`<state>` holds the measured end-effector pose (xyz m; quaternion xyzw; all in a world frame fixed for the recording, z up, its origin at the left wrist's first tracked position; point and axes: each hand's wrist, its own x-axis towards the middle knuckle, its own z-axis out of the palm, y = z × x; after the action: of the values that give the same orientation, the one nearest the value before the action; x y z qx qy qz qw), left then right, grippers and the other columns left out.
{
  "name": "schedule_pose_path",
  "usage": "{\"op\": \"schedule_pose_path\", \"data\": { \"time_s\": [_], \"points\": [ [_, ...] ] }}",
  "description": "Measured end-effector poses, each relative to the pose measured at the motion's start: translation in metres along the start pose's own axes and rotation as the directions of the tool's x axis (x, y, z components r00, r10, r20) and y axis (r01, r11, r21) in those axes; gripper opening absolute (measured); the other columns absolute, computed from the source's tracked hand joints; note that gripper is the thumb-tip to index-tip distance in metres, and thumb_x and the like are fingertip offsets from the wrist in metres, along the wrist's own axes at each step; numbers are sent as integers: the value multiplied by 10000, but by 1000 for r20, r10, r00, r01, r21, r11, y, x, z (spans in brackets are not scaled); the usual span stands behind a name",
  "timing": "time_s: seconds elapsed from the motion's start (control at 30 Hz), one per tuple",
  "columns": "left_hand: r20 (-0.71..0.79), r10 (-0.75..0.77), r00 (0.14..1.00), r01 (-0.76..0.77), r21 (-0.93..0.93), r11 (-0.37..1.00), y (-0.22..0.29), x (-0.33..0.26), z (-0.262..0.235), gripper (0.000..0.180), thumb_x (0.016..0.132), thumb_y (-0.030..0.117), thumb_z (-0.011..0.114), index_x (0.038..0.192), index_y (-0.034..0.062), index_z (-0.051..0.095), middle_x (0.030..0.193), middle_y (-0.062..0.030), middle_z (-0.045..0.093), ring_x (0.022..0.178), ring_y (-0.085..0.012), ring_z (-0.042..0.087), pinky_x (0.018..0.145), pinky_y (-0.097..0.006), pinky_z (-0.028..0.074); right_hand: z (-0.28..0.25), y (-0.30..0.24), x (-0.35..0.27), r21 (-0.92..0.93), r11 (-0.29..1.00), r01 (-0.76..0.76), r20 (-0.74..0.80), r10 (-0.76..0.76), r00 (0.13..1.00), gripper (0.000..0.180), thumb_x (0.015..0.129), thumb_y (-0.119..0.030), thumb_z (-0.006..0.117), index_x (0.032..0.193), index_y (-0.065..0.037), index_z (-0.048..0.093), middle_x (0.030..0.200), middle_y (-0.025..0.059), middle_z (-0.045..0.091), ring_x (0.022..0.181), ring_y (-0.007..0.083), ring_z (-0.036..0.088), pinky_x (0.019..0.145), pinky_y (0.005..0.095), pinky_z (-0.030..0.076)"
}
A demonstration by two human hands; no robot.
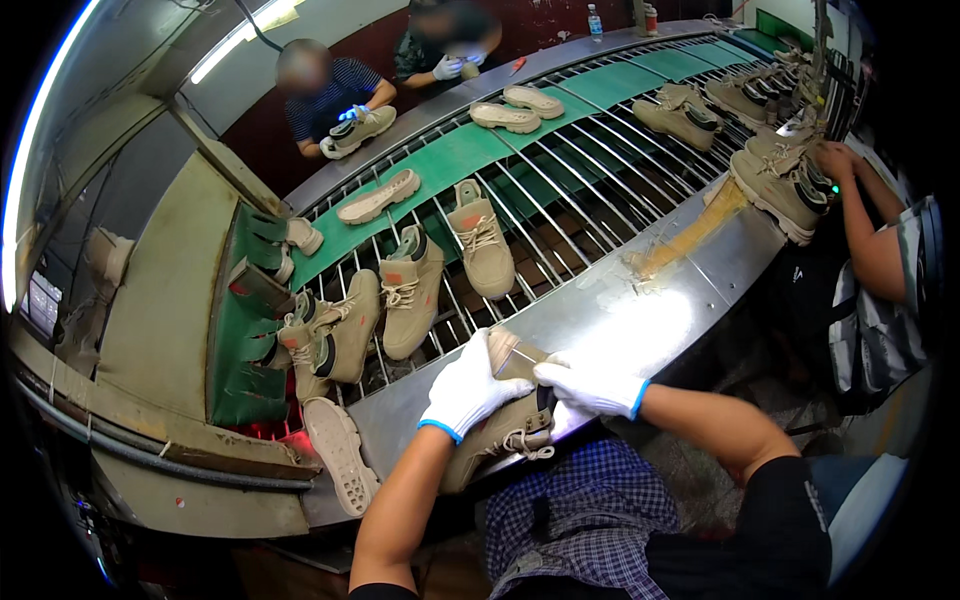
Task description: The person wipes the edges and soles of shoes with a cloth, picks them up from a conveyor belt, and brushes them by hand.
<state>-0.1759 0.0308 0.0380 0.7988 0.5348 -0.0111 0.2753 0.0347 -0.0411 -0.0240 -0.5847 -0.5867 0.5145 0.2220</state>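
My left hand (470,385), in a white glove with a blue cuff, is closed round a tan lace-up boot (500,425) at the near edge of the metal counter. My right hand (592,388), gloved alike, grips the same boot from the right, its fingertips near the dark collar. The boot lies tilted, laces hanging toward me. A tan and pinkish sole section (508,352) shows between my hands; whether it is joined to the boot I cannot tell. To the left, a loose tan sole (342,455) lies with its cleated face up.
Metal rollers (560,250) and a green belt (590,95) run beyond the counter (690,285). Several tan boots (412,290) stand on the rollers. Loose soles (378,196) lie on the belt. A green-flapped machine opening (245,320) stands left. Two co-workers sit opposite; another's arms (865,200) reach in right.
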Motion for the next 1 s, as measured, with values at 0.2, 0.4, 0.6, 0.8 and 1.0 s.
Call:
{"op": "schedule_pose_path", "data": {
  "time_s": [0.2, 0.4, 0.6, 0.8, 1.0],
  "points": [
    [8, -34, 999, 34, 2, 999, 3, -1, -3, 1176, 722, 606, 884, 1599, 31, 354, 1478, -277, 593, 1316, -419, 630, 1098, -449, 514, -11, 25, -3, -125, 989, 84, -67, -93, 993, 587, 1057, -526, 557, 1276, 13, 638, 950, 210, 730, 849, 336, 716, 809, 443, 563],
    [34, 18, 999, -19, 16, 1000, -6, -5, 0, 1137, 721, 596, 888, 1592, 70, 380, 1425, -268, 633, 1295, -428, 637, 1083, -458, 520, -33, 3, -15, -499, 855, 144, -26, -181, 983, 514, 1049, -506, 560, 1178, -13, 628, 927, 272, 714, 829, 419, 716, 780, 494, 563],
    [94, 55, 994, -57, 22, 998, -7, -13, -2, 1124, 719, 593, 892, 1584, 76, 393, 1414, -258, 640, 1286, -437, 636, 1074, -459, 522, -32, 21, -19, -466, 827, 314, -20, -365, 931, 464, 1045, -471, 573, 1172, -29, 632, 946, 259, 719, 839, 400, 723, 797, 500, 566],
    [88, 85, 993, -88, 33, 996, -11, -12, -1, 1112, 715, 596, 894, 1573, 81, 407, 1432, -254, 625, 1278, -443, 636, 1067, -466, 520, -20, -2, -26, -523, 838, 156, 6, -180, 984, 459, 1046, -428, 592, 1248, -23, 669, 981, 233, 732, 902, 365, 726, 849, 481, 566],
    [89, 99, 991, -103, 41, 994, -17, -16, 0, 1087, 706, 592, 901, 1552, 100, 427, 1418, -240, 636, 1268, -442, 642, 1063, -472, 524, -4, 22, -17, -120, 975, 186, 23, -185, 983, 489, 1054, -448, 587, 1256, -9, 662, 980, 208, 721, 908, 329, 708, 868, 446, 557]
  ]
}}
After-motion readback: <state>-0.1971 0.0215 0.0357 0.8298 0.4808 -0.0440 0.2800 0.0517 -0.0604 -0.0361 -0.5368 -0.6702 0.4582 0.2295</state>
